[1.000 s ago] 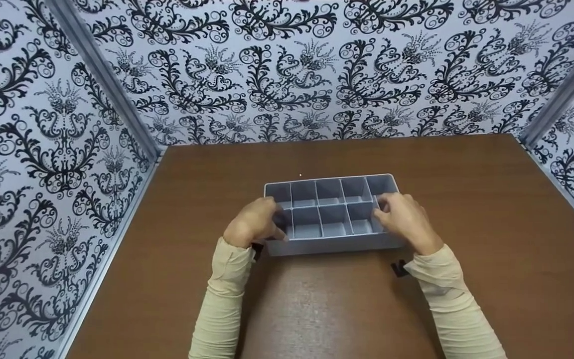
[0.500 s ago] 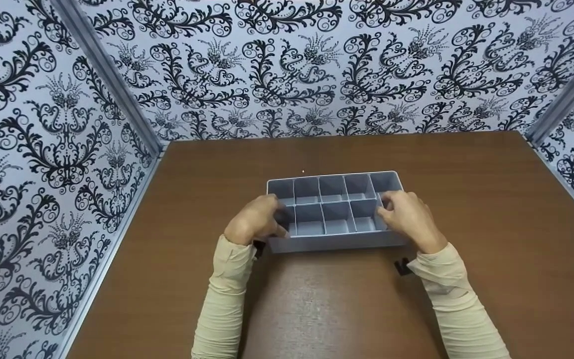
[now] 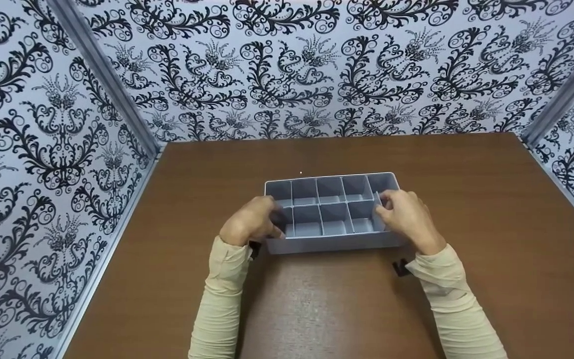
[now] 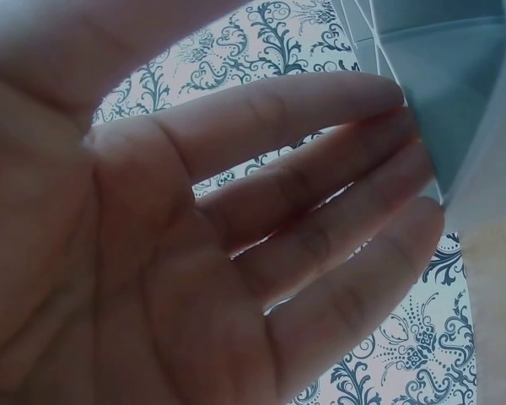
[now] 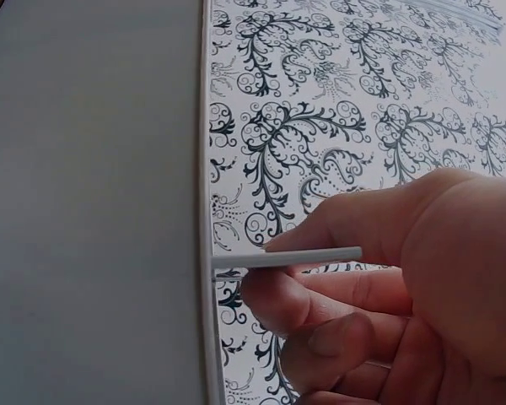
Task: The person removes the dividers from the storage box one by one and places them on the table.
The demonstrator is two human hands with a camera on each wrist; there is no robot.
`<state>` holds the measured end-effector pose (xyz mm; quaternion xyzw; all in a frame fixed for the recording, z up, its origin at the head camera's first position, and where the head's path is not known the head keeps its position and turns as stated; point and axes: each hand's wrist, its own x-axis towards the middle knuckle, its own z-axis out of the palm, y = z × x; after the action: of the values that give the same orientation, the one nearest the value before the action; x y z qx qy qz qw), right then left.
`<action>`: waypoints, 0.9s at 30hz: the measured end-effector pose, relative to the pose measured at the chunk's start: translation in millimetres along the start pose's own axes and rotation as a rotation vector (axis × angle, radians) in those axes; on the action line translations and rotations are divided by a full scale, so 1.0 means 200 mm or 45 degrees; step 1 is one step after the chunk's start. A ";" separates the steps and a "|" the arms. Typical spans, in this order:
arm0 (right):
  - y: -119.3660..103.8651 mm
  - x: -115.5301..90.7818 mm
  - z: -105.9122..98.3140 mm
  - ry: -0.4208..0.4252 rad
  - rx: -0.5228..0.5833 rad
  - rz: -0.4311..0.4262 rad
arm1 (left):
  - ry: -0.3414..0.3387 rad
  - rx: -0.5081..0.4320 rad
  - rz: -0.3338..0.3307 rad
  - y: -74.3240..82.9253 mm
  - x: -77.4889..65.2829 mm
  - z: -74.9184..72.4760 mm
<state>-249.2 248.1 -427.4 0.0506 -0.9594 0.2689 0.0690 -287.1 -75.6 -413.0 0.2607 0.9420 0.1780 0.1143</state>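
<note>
A grey divided box [image 3: 334, 244] with two rows of compartments sits on the brown table. At its right end my right hand [image 3: 409, 217] pinches a thin divider [image 5: 329, 256] between thumb and fingers. In the right wrist view that divider's edge-on strip extends from the box wall [image 5: 207, 126]. At the box's left end is my left hand [image 3: 252, 219], its fingertips over the left front compartment and its thumb near the front rim. The left wrist view shows those fingers [image 4: 295, 110] nearly straight, tips right at the rim; the hand partly hides the compartment.
Patterned black-and-white walls [image 3: 292, 65] bound the table [image 3: 207, 174] at the back and both sides. Grey metal posts [image 3: 102, 70] stand in the corners. A dark strap end [image 3: 400, 268] hangs by the right sleeve. A tiny white speck [image 3: 301, 172] lies behind the box.
The view shifts slightly, and the box and hands shift with it. Both hands keep their places at the box, with the right hand still at the divider.
</note>
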 end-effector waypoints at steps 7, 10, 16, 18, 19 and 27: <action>-0.01 -0.01 -0.01 0.047 0.017 0.001 | -0.002 -0.018 -0.020 0.00 -0.01 0.00; -0.01 -0.01 -0.02 0.067 0.013 0.005 | -0.002 -0.023 -0.021 0.00 -0.01 0.00; -0.02 -0.02 -0.02 0.134 0.016 -0.006 | 0.007 0.004 0.003 0.00 0.00 0.00; -0.03 -0.02 -0.02 0.162 0.018 -0.017 | 0.006 0.013 0.008 0.00 0.00 0.00; -0.03 -0.02 -0.02 0.174 0.018 -0.021 | 0.004 0.015 0.003 0.00 0.00 0.00; -0.04 -0.03 -0.02 0.264 0.015 -0.026 | -0.009 0.011 -0.034 0.01 0.00 -0.01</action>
<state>-242.7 243.3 -421.0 0.0326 -0.9449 0.2777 0.1702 -285.8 -75.0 -411.2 0.2493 0.9457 0.1714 0.1189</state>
